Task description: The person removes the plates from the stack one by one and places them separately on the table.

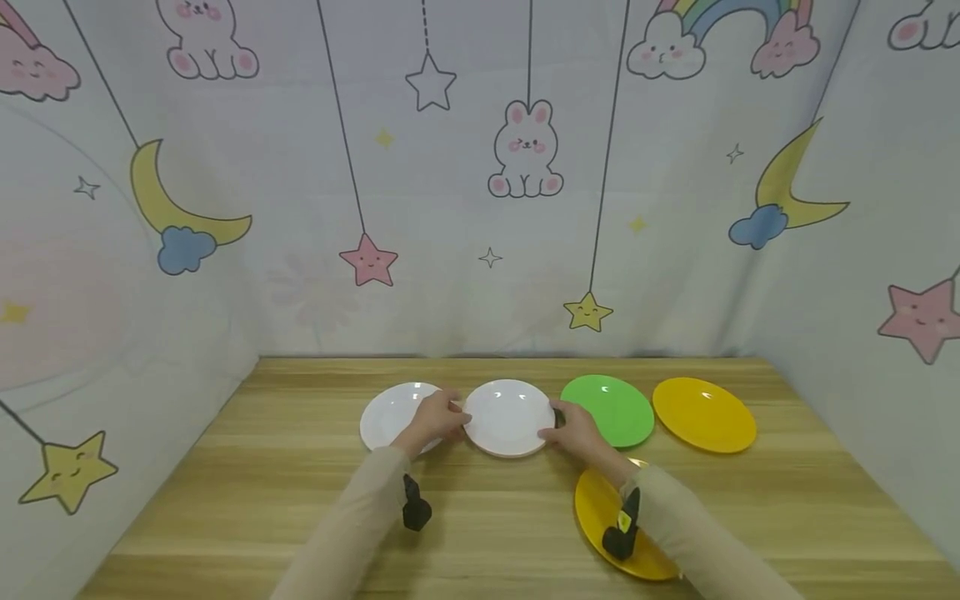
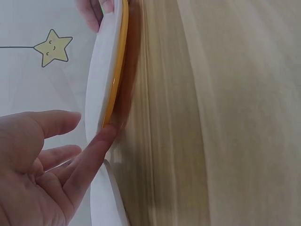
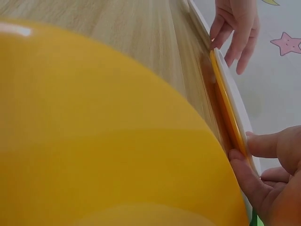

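Observation:
A white plate (image 1: 508, 419) lies in the middle of the table, stacked on an orange plate (image 2: 118, 70) whose edge shows in both wrist views. My right hand (image 1: 576, 431) pinches the stack's right rim; the right wrist view shows the thumb (image 3: 264, 145) on the white plate and a finger beneath the orange one. At the opposite rim is my left hand (image 1: 437, 418), with spread fingers; one fingertip touches the edge and the thumb (image 2: 59, 122) stands apart from it. Another white plate (image 1: 386, 417) sits partly behind the left hand.
Right of the stack lie a green plate (image 1: 611, 412) and a yellow-orange plate (image 1: 705, 417). A second yellow-orange plate (image 1: 600, 517) lies nearer, under the right forearm. Patterned cloth walls (image 1: 450, 208) enclose the wooden table (image 1: 495, 525) at the back and sides.

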{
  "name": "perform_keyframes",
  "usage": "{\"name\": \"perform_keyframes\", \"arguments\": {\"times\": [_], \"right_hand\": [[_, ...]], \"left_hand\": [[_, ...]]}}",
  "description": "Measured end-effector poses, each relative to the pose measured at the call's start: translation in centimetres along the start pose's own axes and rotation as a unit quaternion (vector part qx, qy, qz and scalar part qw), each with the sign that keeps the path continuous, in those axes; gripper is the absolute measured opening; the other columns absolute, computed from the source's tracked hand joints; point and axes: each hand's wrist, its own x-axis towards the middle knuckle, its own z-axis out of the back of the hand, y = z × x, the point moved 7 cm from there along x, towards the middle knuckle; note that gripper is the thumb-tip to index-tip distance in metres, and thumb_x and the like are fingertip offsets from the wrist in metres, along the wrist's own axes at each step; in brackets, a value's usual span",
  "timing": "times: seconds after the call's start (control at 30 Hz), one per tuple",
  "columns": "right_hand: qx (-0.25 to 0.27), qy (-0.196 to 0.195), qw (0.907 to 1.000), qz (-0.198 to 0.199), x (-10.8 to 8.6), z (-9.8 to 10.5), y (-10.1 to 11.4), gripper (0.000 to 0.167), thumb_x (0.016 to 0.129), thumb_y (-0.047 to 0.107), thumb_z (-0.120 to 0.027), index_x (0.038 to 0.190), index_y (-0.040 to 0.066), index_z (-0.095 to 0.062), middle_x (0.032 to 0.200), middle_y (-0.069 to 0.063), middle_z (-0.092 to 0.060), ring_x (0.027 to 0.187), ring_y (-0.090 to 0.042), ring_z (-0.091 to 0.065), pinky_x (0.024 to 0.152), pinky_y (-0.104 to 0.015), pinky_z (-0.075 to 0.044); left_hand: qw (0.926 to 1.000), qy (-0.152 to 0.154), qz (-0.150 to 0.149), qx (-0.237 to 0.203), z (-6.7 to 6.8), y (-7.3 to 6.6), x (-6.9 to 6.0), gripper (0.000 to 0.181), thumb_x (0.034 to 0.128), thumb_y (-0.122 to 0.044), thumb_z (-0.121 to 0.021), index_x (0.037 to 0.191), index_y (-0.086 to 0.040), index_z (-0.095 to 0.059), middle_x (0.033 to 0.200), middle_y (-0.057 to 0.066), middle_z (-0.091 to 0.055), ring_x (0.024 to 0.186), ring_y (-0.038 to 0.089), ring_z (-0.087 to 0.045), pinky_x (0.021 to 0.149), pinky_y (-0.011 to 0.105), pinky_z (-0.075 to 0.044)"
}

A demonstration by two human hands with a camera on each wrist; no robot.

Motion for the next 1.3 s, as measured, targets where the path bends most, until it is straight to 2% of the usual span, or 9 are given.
{"name": "perform_keyframes", "arguments": {"times": [0.13,0.27,0.33,0.4,0.67,0.83,1.0,1.2,1.3], "right_hand": [[-0.001,0.001,1.0000,-0.001,0.1,0.0,-0.1,0.061,0.079,0.006,-0.069,0.131,-0.008,-0.040,0.129,-0.025,-0.045,0.061,-0.012,-0.056,0.056,-0.024,-0.053],[-0.005,0.004,1.0000,0.000,0.2,-0.1,-0.2,0.062,0.080,0.007,-0.068,0.132,-0.008,-0.039,0.130,-0.025,-0.045,0.061,-0.012,-0.055,0.056,-0.024,-0.052],[-0.005,0.003,1.0000,0.003,0.2,-0.1,-0.2,0.061,0.080,0.007,-0.068,0.131,-0.009,-0.039,0.129,-0.026,-0.046,0.060,-0.012,-0.056,0.056,-0.024,-0.052],[-0.003,0.002,1.0000,0.002,0.2,-0.1,-0.2,0.061,0.080,0.006,-0.068,0.131,-0.009,-0.039,0.128,-0.026,-0.046,0.059,-0.012,-0.055,0.055,-0.024,-0.052],[-0.006,0.001,1.0000,0.002,0.1,-0.2,-0.2,0.061,0.079,0.007,-0.068,0.131,-0.008,-0.040,0.128,-0.026,-0.046,0.059,-0.011,-0.056,0.055,-0.023,-0.052],[-0.001,-0.005,1.0000,0.009,0.0,-0.1,-0.1,0.061,0.079,0.006,-0.069,0.130,-0.009,-0.041,0.126,-0.027,-0.047,0.056,-0.011,-0.057,0.054,-0.024,-0.052],[0.006,-0.009,0.9997,0.020,-0.1,0.0,0.0,0.058,0.080,0.005,-0.067,0.129,-0.011,-0.041,0.123,-0.028,-0.049,0.054,-0.011,-0.057,0.052,-0.023,-0.052],[0.023,-0.009,0.9993,0.029,-0.2,0.0,0.3,0.051,0.082,-0.002,-0.063,0.128,-0.012,-0.042,0.108,-0.028,-0.057,0.049,-0.011,-0.057,0.048,-0.024,-0.052],[0.028,-0.006,0.9994,0.022,-0.2,-0.1,0.2,0.052,0.081,-0.002,-0.063,0.128,-0.012,-0.042,0.109,-0.027,-0.057,0.049,-0.011,-0.057,0.048,-0.024,-0.052]], "left_hand": [[0.9985,-0.017,-0.027,0.045,-0.2,-0.2,0.2,0.049,0.0742,-0.012,-0.071,0.116,0.007,-0.054,0.091,0.014,-0.066,0.079,0.021,-0.062,0.071,0.030,-0.052],[0.9948,-0.031,-0.052,0.082,-0.5,-0.5,0.1,0.023,0.0704,-0.013,-0.075,0.083,0.000,-0.060,0.071,0.004,-0.061,0.064,0.016,-0.052,0.058,0.025,-0.044],[0.9917,-0.042,-0.059,0.106,-0.7,-0.8,0.0,0.026,0.0688,-0.016,-0.077,0.067,-0.005,-0.053,0.062,0.001,-0.053,0.058,0.015,-0.044,0.053,0.024,-0.037],[0.9891,-0.052,-0.062,0.123,-0.7,-1.1,-0.1,0.031,0.0672,-0.020,-0.079,0.062,-0.006,-0.051,0.058,-0.001,-0.046,0.056,0.014,-0.040,0.051,0.024,-0.034],[0.9861,-0.081,-0.056,0.134,-0.6,-1.5,-0.3,0.034,0.0626,-0.023,-0.082,0.066,-0.002,-0.056,0.059,0.000,-0.046,0.056,0.014,-0.038,0.051,0.025,-0.035],[0.9881,-0.077,-0.047,0.125,-0.5,-1.6,-0.4,0.035,0.0636,-0.020,-0.082,0.061,-0.004,-0.050,0.056,-0.001,-0.042,0.054,0.014,-0.037,0.049,0.023,-0.032],[0.9899,-0.067,-0.033,0.120,-0.3,-1.7,-0.6,0.029,0.0642,-0.019,-0.081,0.064,-0.003,-0.056,0.058,0.000,-0.046,0.056,0.015,-0.040,0.051,0.024,-0.034],[0.9916,-0.064,-0.001,0.112,0.0,-1.4,-0.5,0.033,0.0634,-0.020,-0.082,0.083,0.002,-0.067,0.068,0.004,-0.056,0.063,0.017,-0.046,0.059,0.028,-0.042],[0.9928,-0.060,0.003,0.104,0.0,-1.3,-0.5,0.039,0.0642,-0.019,-0.082,0.093,0.003,-0.067,0.073,0.007,-0.059,0.066,0.018,-0.048,0.063,0.030,-0.045]]}}
